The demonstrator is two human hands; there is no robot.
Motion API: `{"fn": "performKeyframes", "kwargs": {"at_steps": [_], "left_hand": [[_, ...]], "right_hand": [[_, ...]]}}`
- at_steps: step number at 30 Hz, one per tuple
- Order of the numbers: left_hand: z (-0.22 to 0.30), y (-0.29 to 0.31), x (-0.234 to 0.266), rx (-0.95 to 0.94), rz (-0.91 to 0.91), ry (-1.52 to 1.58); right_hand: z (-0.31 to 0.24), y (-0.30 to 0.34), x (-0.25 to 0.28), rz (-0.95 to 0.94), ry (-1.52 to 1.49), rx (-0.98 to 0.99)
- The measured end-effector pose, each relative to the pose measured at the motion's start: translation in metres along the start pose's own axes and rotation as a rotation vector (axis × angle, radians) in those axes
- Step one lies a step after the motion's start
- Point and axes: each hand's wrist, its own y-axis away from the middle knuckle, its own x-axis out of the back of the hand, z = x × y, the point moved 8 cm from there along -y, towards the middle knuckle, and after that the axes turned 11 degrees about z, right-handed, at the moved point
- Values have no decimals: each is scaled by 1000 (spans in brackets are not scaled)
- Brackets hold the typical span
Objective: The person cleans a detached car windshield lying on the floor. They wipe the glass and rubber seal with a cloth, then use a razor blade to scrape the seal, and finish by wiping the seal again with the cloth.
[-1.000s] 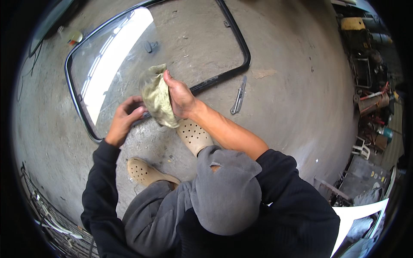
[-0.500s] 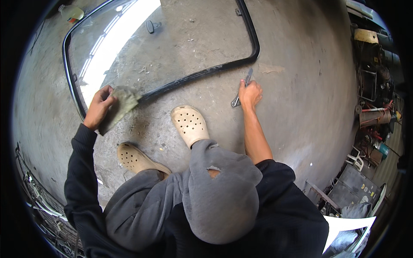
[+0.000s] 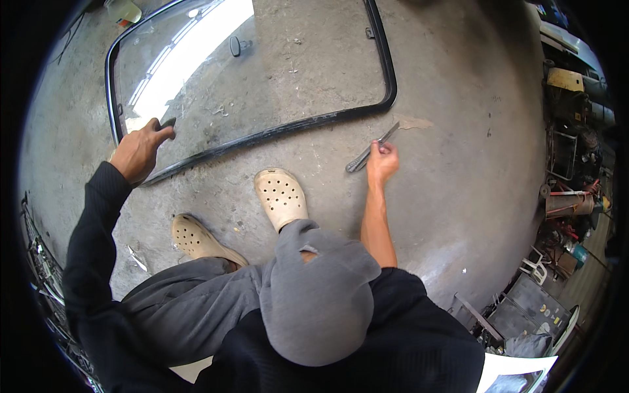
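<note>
A large pane of vehicle glass (image 3: 216,85) with a black rubber trim (image 3: 262,135) round its edge lies on the concrete floor. Over its near left corner, my left hand (image 3: 136,154) is closed on a grey-green rag (image 3: 168,123); only a small dark part of the rag shows past the fingers. A utility knife (image 3: 357,162) is gripped in my right hand (image 3: 382,162), just outside the near right corner of the trim. Its blade end points up and to the right, away from me.
My beige clogs (image 3: 280,193) stand on the floor by the near edge of the glass. A clear bottle (image 3: 123,12) is beyond the far left corner. Clutter with a metal drum (image 3: 569,204) and a white plastic chair (image 3: 534,265) lines the right side. Wires (image 3: 42,262) lie at lower left.
My left hand has shifted slightly left, and the rag, spread over the trim before, is now mostly hidden at the hand. My right hand has moved a little nearer, the knife tilting further right.
</note>
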Motion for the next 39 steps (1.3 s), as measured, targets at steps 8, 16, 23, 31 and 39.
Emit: {"fn": "performKeyframes", "kwargs": {"at_steps": [8, 16, 23, 31, 39], "left_hand": [[-24, 14, -71, 192, 43, -384], [36, -5, -117, 3, -125, -402], [39, -14, -123, 10, -138, -325], [43, -22, -147, -59, -200, -295], [43, -16, -148, 33, -124, -240]], "right_hand": [[-41, 33, -18, -623, -1186, -379], [-71, 74, -54, -1059, -767, -251], [-60, 74, -64, -954, -718, -460], [-56, 38, -73, -483, 45, -152], [-81, 41, -56, -359, 242, -40]]}}
